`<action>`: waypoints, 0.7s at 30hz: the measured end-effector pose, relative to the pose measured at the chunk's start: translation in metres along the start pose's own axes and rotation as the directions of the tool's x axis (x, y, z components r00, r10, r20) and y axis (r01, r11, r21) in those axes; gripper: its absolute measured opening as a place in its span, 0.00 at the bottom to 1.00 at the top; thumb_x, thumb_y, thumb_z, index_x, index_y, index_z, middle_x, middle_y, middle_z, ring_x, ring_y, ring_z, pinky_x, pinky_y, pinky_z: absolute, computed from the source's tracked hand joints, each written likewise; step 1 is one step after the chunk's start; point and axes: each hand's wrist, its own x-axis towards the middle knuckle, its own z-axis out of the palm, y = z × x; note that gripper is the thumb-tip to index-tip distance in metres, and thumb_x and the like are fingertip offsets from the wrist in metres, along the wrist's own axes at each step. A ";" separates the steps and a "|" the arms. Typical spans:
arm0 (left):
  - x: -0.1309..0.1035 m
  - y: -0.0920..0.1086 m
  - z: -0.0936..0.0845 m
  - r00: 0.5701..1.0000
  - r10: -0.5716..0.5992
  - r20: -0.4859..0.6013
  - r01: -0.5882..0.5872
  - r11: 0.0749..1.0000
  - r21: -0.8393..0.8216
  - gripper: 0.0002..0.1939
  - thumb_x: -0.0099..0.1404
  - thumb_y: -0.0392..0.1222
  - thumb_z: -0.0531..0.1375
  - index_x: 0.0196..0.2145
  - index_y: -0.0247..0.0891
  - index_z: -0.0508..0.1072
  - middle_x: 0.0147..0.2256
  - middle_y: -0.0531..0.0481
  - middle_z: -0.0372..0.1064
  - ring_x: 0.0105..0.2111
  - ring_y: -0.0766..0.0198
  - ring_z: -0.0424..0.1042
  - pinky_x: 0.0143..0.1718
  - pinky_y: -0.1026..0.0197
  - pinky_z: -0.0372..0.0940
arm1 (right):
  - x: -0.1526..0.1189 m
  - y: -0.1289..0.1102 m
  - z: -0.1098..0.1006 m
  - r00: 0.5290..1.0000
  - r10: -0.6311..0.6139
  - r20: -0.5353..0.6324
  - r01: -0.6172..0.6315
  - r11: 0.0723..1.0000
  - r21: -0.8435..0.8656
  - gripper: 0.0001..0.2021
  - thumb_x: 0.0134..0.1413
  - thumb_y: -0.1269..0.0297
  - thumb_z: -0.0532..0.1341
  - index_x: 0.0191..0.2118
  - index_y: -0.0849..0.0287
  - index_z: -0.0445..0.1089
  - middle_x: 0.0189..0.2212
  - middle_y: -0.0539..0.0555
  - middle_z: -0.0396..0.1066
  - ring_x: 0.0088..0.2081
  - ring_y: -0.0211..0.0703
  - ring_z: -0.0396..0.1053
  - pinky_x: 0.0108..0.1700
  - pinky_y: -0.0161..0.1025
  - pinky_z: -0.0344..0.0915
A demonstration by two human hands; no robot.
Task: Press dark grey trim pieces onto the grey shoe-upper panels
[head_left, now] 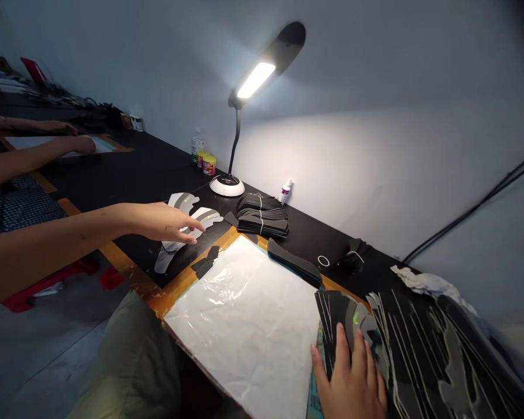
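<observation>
My left hand [170, 222] reaches over several white and grey curved cut pieces [207, 216] at the left of the table, its fingers stretched out and holding nothing. Whether its fingertips touch the pieces, I cannot tell. My right hand [353, 372] lies with fingers spread on a fanned stack of dark grey shaped pieces [347, 308], the top one bearing a green mark. Between my hands is a white board under clear plastic film [248, 314]. Small black pieces [206, 263] lie at its left edge, and a stack of curved black strips [293, 262] rests along its far edge.
A lit desk lamp [227, 185] stands behind, beside tied black bundles [262, 215] and a small white bottle [285, 191]. Yellow tins [208, 164] are farther left. More dark pieces [410, 343] and a crumpled white cloth [432, 282] lie right. Another person's arms [39, 154] work at far left.
</observation>
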 end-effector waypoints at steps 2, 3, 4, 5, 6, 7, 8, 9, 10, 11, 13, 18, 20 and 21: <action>0.001 0.002 0.003 0.993 0.071 0.098 -0.070 0.997 -0.010 0.19 0.68 0.51 0.57 0.56 0.58 0.71 0.53 0.52 0.74 0.46 0.68 0.74 0.42 0.54 0.59 | -0.001 0.000 -0.002 1.000 -0.017 0.003 0.017 1.000 0.010 0.34 0.71 0.50 0.42 0.59 0.75 0.70 0.59 0.79 0.64 0.58 0.74 0.67 0.54 0.60 0.67; 0.001 -0.001 0.005 0.986 0.130 0.105 -0.131 0.991 0.003 0.17 0.67 0.51 0.58 0.53 0.55 0.73 0.53 0.53 0.74 0.45 0.69 0.73 0.43 0.55 0.59 | -0.001 0.000 -0.003 1.000 -0.024 0.003 0.024 1.000 0.012 0.34 0.71 0.49 0.41 0.59 0.75 0.70 0.60 0.79 0.64 0.58 0.74 0.67 0.55 0.61 0.67; 0.001 -0.006 0.008 0.980 0.179 0.088 -0.182 0.983 0.032 0.15 0.64 0.51 0.59 0.49 0.53 0.75 0.49 0.53 0.75 0.44 0.69 0.72 0.43 0.56 0.59 | -0.002 0.000 -0.004 1.000 -0.027 0.003 0.027 1.000 0.014 0.35 0.71 0.49 0.41 0.60 0.76 0.69 0.60 0.79 0.63 0.59 0.74 0.66 0.56 0.61 0.66; 0.001 -0.012 0.011 0.974 0.215 0.066 -0.219 0.973 0.068 0.13 0.63 0.51 0.60 0.45 0.52 0.76 0.43 0.53 0.76 0.40 0.69 0.72 0.44 0.56 0.58 | -0.002 0.000 -0.004 1.000 -0.027 0.007 0.027 1.000 0.015 0.35 0.71 0.49 0.41 0.60 0.76 0.69 0.61 0.79 0.62 0.59 0.74 0.65 0.56 0.60 0.65; 0.000 -0.019 0.015 0.971 0.236 0.046 -0.239 0.966 0.100 0.11 0.61 0.51 0.61 0.42 0.51 0.77 0.38 0.54 0.76 0.36 0.69 0.71 0.44 0.56 0.58 | -0.003 0.000 -0.005 1.000 -0.025 0.013 0.025 1.000 0.017 0.35 0.71 0.49 0.41 0.60 0.76 0.68 0.61 0.79 0.61 0.60 0.74 0.65 0.57 0.60 0.65; -0.001 -0.025 0.019 0.968 0.246 0.039 -0.249 0.961 0.116 0.10 0.61 0.51 0.61 0.40 0.50 0.76 0.34 0.55 0.75 0.34 0.69 0.69 0.45 0.56 0.57 | -0.003 0.000 -0.005 0.999 -0.023 0.023 0.023 1.000 0.022 0.35 0.71 0.49 0.41 0.61 0.76 0.68 0.61 0.79 0.61 0.60 0.74 0.64 0.58 0.61 0.64; -0.002 -0.030 0.022 0.968 0.247 0.038 -0.249 0.961 0.120 0.09 0.62 0.51 0.61 0.38 0.49 0.76 0.32 0.56 0.74 0.32 0.69 0.68 0.44 0.57 0.57 | -0.004 0.000 -0.005 0.999 -0.019 0.034 0.019 0.999 0.027 0.35 0.71 0.49 0.41 0.61 0.76 0.67 0.62 0.79 0.61 0.60 0.74 0.63 0.58 0.61 0.64; -0.004 -0.034 0.025 0.970 0.239 0.043 -0.243 0.963 0.113 0.09 0.63 0.52 0.59 0.37 0.48 0.76 0.31 0.55 0.73 0.32 0.69 0.67 0.44 0.57 0.56 | -0.004 0.000 -0.005 0.999 -0.016 0.044 0.014 0.999 0.033 0.35 0.71 0.48 0.41 0.62 0.75 0.67 0.62 0.79 0.60 0.61 0.74 0.63 0.58 0.61 0.63; -0.005 -0.036 0.026 0.973 0.227 0.050 -0.231 0.967 0.104 0.10 0.65 0.52 0.58 0.36 0.47 0.76 0.31 0.55 0.73 0.32 0.69 0.67 0.43 0.58 0.56 | -0.004 0.000 -0.005 0.998 -0.013 0.053 0.011 0.999 0.038 0.35 0.71 0.49 0.42 0.62 0.75 0.66 0.62 0.79 0.60 0.61 0.73 0.62 0.59 0.61 0.63; -0.005 -0.036 0.026 0.976 0.209 0.053 -0.214 0.972 0.098 0.12 0.66 0.52 0.56 0.35 0.47 0.76 0.32 0.54 0.73 0.32 0.70 0.66 0.43 0.58 0.56 | -0.004 0.000 -0.005 0.998 -0.011 0.062 0.009 0.999 0.041 0.34 0.71 0.49 0.42 0.62 0.75 0.66 0.63 0.79 0.59 0.62 0.73 0.62 0.59 0.60 0.62; -0.006 -0.037 0.023 0.983 0.176 0.044 -0.179 0.980 0.088 0.15 0.67 0.54 0.54 0.33 0.45 0.76 0.33 0.52 0.72 0.34 0.70 0.67 0.41 0.58 0.57 | -0.004 0.000 -0.005 0.998 -0.005 0.064 0.002 0.999 0.042 0.34 0.71 0.49 0.43 0.63 0.74 0.65 0.63 0.79 0.58 0.62 0.72 0.61 0.60 0.61 0.61; -0.004 -0.050 0.004 0.996 0.091 -0.017 -0.091 0.996 -0.012 0.19 0.67 0.59 0.55 0.32 0.41 0.74 0.31 0.51 0.72 0.32 0.72 0.69 0.36 0.60 0.58 | -0.001 -0.006 -0.016 0.999 0.033 -0.004 -0.033 0.999 0.041 0.29 0.70 0.52 0.48 0.62 0.73 0.65 0.63 0.75 0.61 0.64 0.73 0.58 0.63 0.69 0.54; -0.001 -0.052 -0.014 0.994 0.051 -0.100 -0.055 0.998 -0.040 0.21 0.70 0.59 0.53 0.34 0.39 0.74 0.30 0.52 0.72 0.30 0.73 0.70 0.34 0.62 0.59 | 0.003 -0.008 -0.026 0.996 0.057 -0.075 -0.050 0.994 0.093 0.27 0.69 0.53 0.52 0.62 0.70 0.65 0.63 0.73 0.61 0.66 0.72 0.56 0.64 0.71 0.50; 0.002 -0.048 -0.027 0.987 0.044 -0.154 -0.056 0.996 -0.073 0.22 0.72 0.59 0.53 0.36 0.38 0.74 0.30 0.51 0.72 0.29 0.73 0.71 0.32 0.64 0.60 | 0.007 -0.009 -0.033 0.991 0.063 -0.114 -0.046 0.988 0.150 0.26 0.69 0.53 0.53 0.62 0.68 0.65 0.63 0.72 0.62 0.66 0.71 0.55 0.64 0.71 0.50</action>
